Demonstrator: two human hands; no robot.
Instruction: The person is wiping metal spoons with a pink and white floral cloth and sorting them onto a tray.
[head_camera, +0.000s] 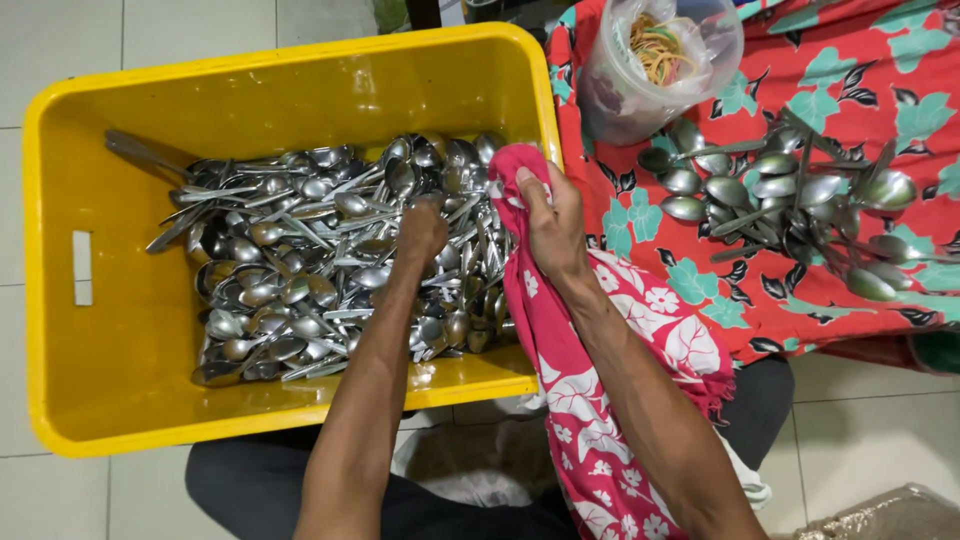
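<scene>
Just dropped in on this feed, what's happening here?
A person's left hand reaches into a yellow crate onto a heap of metal spoons. The right hand grips a pink floral cloth draped over the forearm. To the right, more spoons lie on a red flowered cloth, beside a plastic tub of rubber bands.

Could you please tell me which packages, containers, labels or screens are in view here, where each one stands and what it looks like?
Yellow plastic crate: left, on the tiled floor, rectangular, full of metal spoons; left hand reaches into them.
Clear plastic tub: top centre on the red floral cloth, round, lined with a bag, holding rubber bands.
Shiny crinkled bag: bottom right corner, only partly seen.
No labels, signs or screens visible.
</scene>
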